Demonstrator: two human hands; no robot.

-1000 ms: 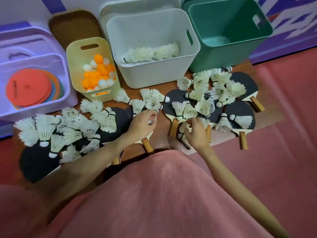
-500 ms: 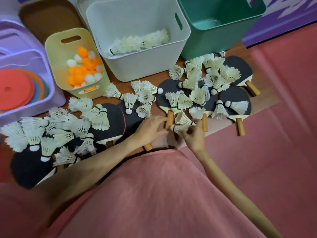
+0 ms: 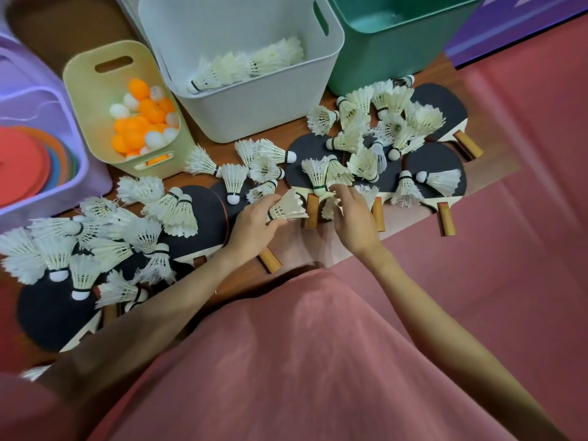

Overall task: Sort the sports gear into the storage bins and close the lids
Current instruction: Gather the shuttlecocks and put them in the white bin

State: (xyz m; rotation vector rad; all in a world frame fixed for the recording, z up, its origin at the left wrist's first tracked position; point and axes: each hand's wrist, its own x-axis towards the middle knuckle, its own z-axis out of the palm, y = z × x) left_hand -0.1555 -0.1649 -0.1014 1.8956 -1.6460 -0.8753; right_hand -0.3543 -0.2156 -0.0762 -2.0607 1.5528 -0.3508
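Observation:
Several white shuttlecocks lie scattered over black table-tennis paddles (image 3: 436, 160) on the wooden floor. My left hand (image 3: 251, 227) grips a shuttlecock (image 3: 288, 206) by its base, feathers pointing right. Beside it, my right hand (image 3: 351, 214) curls its fingers round another shuttlecock (image 3: 329, 206), partly hidden under the fingers. The white bin (image 3: 254, 113) behind holds several shuttlecocks. The green bin (image 3: 381, 58) to its right looks empty.
A small cream bin (image 3: 95, 100) holds orange and white balls. At the left a purple bin (image 3: 79, 148) holds coloured flat discs. A brown lid (image 3: 63, 27) lies behind. Pink mat (image 3: 525, 218) covers the right side; my pink garment fills the foreground.
My left hand moved right and picked up a shuttlecock. My right hand shifted slightly and closed on another. The camera moved closer to the bins.

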